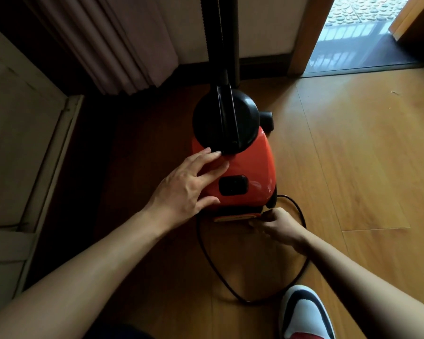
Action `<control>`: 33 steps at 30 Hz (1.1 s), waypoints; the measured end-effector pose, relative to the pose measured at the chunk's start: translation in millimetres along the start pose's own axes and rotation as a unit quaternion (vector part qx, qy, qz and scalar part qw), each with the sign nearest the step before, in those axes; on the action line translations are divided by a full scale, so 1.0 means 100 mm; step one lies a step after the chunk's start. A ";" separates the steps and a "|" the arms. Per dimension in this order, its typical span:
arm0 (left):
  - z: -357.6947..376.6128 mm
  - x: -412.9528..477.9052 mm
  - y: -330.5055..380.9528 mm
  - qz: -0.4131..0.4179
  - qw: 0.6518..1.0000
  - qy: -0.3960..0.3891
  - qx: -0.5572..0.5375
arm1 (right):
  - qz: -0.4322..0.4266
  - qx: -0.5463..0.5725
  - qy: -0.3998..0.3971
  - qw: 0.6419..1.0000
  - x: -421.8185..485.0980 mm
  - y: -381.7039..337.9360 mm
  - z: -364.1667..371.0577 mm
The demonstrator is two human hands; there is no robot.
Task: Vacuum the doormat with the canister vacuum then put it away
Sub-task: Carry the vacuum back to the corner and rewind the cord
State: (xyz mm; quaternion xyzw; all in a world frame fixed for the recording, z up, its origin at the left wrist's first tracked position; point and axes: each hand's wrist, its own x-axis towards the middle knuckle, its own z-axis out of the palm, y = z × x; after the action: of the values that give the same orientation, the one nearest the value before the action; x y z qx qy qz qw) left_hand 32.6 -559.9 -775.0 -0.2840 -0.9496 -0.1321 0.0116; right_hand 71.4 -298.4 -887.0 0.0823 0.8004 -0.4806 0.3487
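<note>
On the floor by the curtain, the left hand (pixel 190 182) lies flat, fingers spread, atop the canister vacuum (pixel 240 172). Behind it — nearer — the right hand (pixel 280 228) pinches the cord (pixel 206 255) at the rear.

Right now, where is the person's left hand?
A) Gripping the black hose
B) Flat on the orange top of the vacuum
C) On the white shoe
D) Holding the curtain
B: the left hand lies open, fingers spread, on the orange body of the canister vacuum, beside its black switch.
</note>
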 end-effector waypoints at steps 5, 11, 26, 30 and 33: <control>0.01 0.00 0.01 0.000 1.000 -0.001 -0.003 | -0.006 -0.064 0.028 0.998 -0.20 -0.02 -0.47; 0.01 0.00 0.02 0.001 1.000 -0.001 0.005 | 0.020 0.096 -0.003 0.995 -0.50 -0.31 -0.74; 0.04 0.00 0.04 -0.008 1.000 0.004 0.017 | -0.044 0.413 -0.167 0.894 -1.18 -1.18 -0.49; 0.00 0.01 0.06 -0.010 1.000 -0.005 0.022 | -0.037 0.369 -0.232 0.899 -1.19 -1.22 0.05; 0.00 0.00 0.06 -0.007 1.000 -0.003 0.018 | -0.001 0.351 -0.254 0.901 -1.17 -1.14 0.41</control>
State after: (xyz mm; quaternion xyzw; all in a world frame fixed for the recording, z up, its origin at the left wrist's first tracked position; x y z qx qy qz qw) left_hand 35.9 -555.8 -773.3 -0.2771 -0.9539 -0.1144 0.0128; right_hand 125.3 -368.1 -743.4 0.0735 0.4639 -0.7358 0.4878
